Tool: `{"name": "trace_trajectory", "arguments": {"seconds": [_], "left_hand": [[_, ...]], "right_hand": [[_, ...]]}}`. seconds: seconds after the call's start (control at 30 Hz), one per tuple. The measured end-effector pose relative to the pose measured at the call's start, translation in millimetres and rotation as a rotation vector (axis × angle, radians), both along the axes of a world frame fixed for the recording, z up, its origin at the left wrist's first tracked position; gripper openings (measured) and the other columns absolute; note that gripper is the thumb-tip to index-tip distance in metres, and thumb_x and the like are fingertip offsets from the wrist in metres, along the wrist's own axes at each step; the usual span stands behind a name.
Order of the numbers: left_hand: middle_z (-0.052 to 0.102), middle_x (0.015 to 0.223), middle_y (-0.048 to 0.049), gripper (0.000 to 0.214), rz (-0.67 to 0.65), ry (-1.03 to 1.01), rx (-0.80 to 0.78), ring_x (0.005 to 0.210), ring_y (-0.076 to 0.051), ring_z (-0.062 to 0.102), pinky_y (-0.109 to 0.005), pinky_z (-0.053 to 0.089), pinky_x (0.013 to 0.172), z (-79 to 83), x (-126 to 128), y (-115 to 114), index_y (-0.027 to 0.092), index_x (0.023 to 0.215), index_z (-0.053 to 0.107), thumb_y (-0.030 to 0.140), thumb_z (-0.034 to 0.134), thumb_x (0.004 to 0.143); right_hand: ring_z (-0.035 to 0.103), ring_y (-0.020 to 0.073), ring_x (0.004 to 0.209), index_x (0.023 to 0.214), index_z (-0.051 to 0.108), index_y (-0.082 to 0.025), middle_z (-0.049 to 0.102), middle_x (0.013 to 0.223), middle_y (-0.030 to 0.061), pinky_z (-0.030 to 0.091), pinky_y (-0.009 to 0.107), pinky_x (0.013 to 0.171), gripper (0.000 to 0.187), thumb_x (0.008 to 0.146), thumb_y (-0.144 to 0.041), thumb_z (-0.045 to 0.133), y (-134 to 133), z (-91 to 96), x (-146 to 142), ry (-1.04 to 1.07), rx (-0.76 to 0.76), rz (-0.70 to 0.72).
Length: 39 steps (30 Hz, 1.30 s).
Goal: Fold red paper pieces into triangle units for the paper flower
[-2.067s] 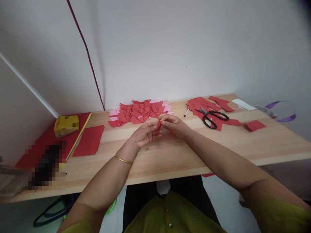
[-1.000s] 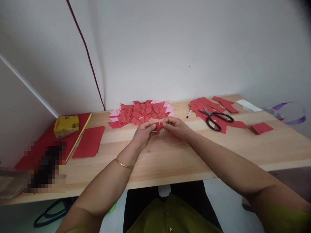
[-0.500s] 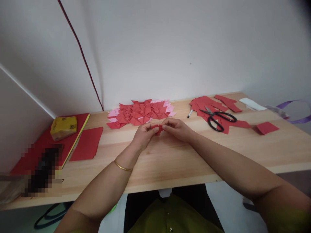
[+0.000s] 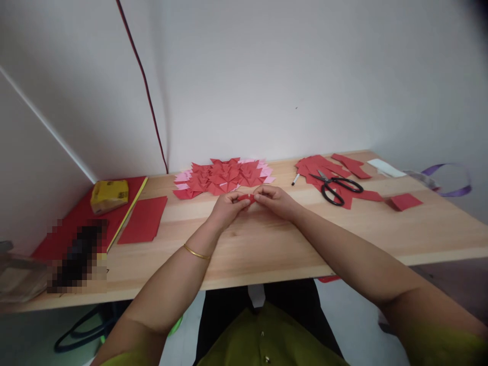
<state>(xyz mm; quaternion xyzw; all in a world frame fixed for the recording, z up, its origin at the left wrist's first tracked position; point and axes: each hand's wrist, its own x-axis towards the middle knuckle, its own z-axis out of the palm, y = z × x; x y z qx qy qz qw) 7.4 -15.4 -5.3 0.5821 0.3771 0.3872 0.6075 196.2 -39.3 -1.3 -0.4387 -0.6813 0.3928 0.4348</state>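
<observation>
A small folded piece of red paper is pinched between my left hand and my right hand, low over the wooden table. Both hands have their fingertips closed on it. A gold bangle sits on my left wrist. Just behind my hands lies a spread of several folded red and pink paper pieces.
Black scissors lie on red paper scraps at the right, with a pen beside them and a red square further right. A red sheet and a yellow packet are at the left. Purple ribbon trails off the far right.
My hands have lowered from a raised hold to just above the table and keep working the small red piece between the fingertips. The view has shifted slightly.
</observation>
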Motion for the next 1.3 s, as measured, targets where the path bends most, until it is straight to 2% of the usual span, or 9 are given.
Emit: {"name": "trace_trajectory", "arguments": {"seconds": [0.2, 0.37, 0.47, 0.6, 0.77, 0.87, 1.07, 1.3], "left_hand": [[0.058, 0.062, 0.0019, 0.022, 0.066, 0.025, 0.065, 0.057, -0.008, 0.047, -0.022, 0.034, 0.058, -4.5, 1.8, 1.0, 0.013, 0.075, 0.067, 0.032, 0.074, 0.064], [0.056, 0.062, 0.0025, 0.024, 0.011, 0.06, 0.162, 0.057, -0.008, 0.044, -0.022, 0.033, 0.057, -1.9, 1.4, 0.4, 0.013, 0.073, 0.065, 0.033, 0.073, 0.064], [0.055, 0.061, 0.0023, 0.024, 0.005, 0.098, 0.183, 0.056, -0.008, 0.043, -0.022, 0.032, 0.056, -3.0, 0.3, 2.1, 0.013, 0.071, 0.064, 0.034, 0.072, 0.064], [0.055, 0.058, 0.0021, 0.025, 0.009, 0.121, 0.163, 0.053, -0.008, 0.041, -0.023, 0.031, 0.054, -7.6, -1.6, 5.7, 0.013, 0.065, 0.062, 0.036, 0.072, 0.063], [0.055, 0.059, 0.0025, 0.024, -0.022, 0.103, 0.148, 0.052, -0.007, 0.041, -0.022, 0.031, 0.055, -10.5, -4.6, 8.9, 0.013, 0.067, 0.062, 0.035, 0.073, 0.064], [0.058, 0.062, 0.0014, 0.025, -0.038, 0.063, 0.129, 0.056, -0.007, 0.046, -0.022, 0.036, 0.059, -8.8, -4.8, 8.8, 0.012, 0.072, 0.064, 0.035, 0.073, 0.065], [0.063, 0.071, -0.0023, 0.034, -0.093, -0.026, 0.071, 0.065, -0.011, 0.055, -0.026, 0.044, 0.067, -1.3, -1.4, 5.6, 0.011, 0.083, 0.068, 0.04, 0.07, 0.067], [0.056, 0.061, 0.001, 0.029, -0.07, 0.076, 0.172, 0.059, -0.01, 0.05, -0.024, 0.04, 0.061, 3.0, -1.0, 8.3, 0.012, 0.072, 0.065, 0.041, 0.064, 0.073]], "right_hand": [[0.053, 0.0147, 0.073, 0.083, 0.06, -0.018, 0.06, 0.08, 0.002, 0.042, 0.028, 0.071, 0.031, 0.075, -0.047, 0.064, -2.2, -1.5, -6.5, 0.11, -0.023, -0.033], [0.052, 0.0134, 0.07, 0.078, 0.062, -0.016, 0.06, 0.076, 0.001, 0.041, 0.027, 0.069, 0.03, 0.073, -0.046, 0.066, 1.3, -8.3, -8.5, 0.088, -0.009, -0.037], [0.053, 0.0129, 0.07, 0.08, 0.063, -0.016, 0.061, 0.076, 0.0006, 0.041, 0.027, 0.07, 0.032, 0.074, -0.048, 0.065, 4.3, -10.3, -6.4, 0.095, -0.044, 0.008], [0.053, 0.011, 0.067, 0.082, 0.062, -0.016, 0.062, 0.074, -0.001, 0.041, 0.024, 0.066, 0.033, 0.072, -0.047, 0.068, 8.8, -9.2, -3.8, 0.135, -0.174, 0.089], [0.053, 0.0097, 0.066, 0.079, 0.062, -0.016, 0.062, 0.072, -0.0022, 0.04, 0.023, 0.066, 0.029, 0.07, -0.043, 0.071, 19.3, -7.8, -2.0, 0.2, -0.285, 0.207], [0.052, 0.0091, 0.066, 0.078, 0.06, -0.016, 0.06, 0.071, -0.0032, 0.039, 0.022, 0.067, 0.028, 0.069, -0.041, 0.072, 23.5, -7.2, -1.2, 0.223, -0.319, 0.23], [0.049, 0.0099, 0.065, 0.079, 0.058, -0.017, 0.057, 0.069, -0.0038, 0.037, 0.023, 0.067, 0.027, 0.074, -0.041, 0.067, 12.9, -4.3, -2.0, 0.231, -0.236, 0.149], [0.049, 0.0108, 0.067, 0.083, 0.057, -0.018, 0.055, 0.072, -0.0033, 0.038, 0.025, 0.068, 0.023, 0.075, -0.037, 0.066, 8.3, 1.5, -5.9, 0.144, -0.134, 0.069]]}}
